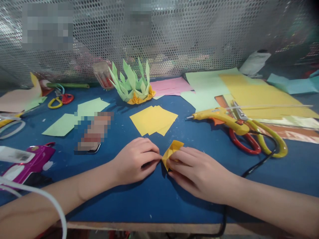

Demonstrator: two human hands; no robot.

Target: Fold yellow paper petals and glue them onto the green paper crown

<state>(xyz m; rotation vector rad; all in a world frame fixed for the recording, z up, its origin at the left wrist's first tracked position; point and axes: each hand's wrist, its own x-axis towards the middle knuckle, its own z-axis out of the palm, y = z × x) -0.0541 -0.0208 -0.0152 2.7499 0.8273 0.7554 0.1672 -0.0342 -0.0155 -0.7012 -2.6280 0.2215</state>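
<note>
Both my hands meet over a small folded piece of yellow paper [173, 150] on the blue table [139, 202]. My left hand [136, 161] pinches its left corner with curled fingers. My right hand [199, 174] presses on the paper's lower right side, fingers covering part of it. Just beyond lies a small stack of yellow paper squares [153, 120]. Farther back stands a green folded-paper crown with orange pieces at its base [132, 84].
A yellow glue gun [219, 118] and yellow and red scissors [256, 136] lie to the right, by large sheets of yellow, green and pink paper [251, 89]. Green squares [74, 116], small scissors [61, 99] and a purple glue gun [30, 161] sit left. Perforated metal mesh [174, 36] backs the table.
</note>
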